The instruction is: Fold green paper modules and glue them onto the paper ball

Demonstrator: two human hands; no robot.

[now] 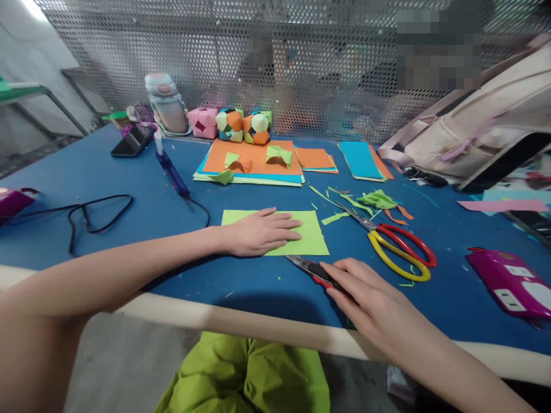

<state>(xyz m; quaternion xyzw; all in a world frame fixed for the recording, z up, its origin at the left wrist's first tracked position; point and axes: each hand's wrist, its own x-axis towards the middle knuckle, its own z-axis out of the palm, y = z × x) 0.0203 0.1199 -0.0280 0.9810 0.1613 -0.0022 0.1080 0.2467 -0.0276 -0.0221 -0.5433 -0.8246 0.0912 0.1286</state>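
Observation:
Flat on the blue table lies a light green sheet of paper (312, 232). My left hand (262, 232) presses on it with the palm down and the fingers spread. In my right hand (365, 289) is a utility knife (316, 271) with a red and black body. Its blade tip points at the sheet's near edge; whether it touches the paper I cannot tell. To the right rest large scissors (400, 249) with one red and one yellow handle, their blades among green paper scraps (379, 199).
A stack of coloured paper (253, 155) with folded pieces lies behind the sheet, near folded paper balls (230, 123) and a bottle (167, 106). A glue gun (172, 172) trails its cable on the left. A purple power strip (512, 284) and a pale backpack (469, 126) are on the right.

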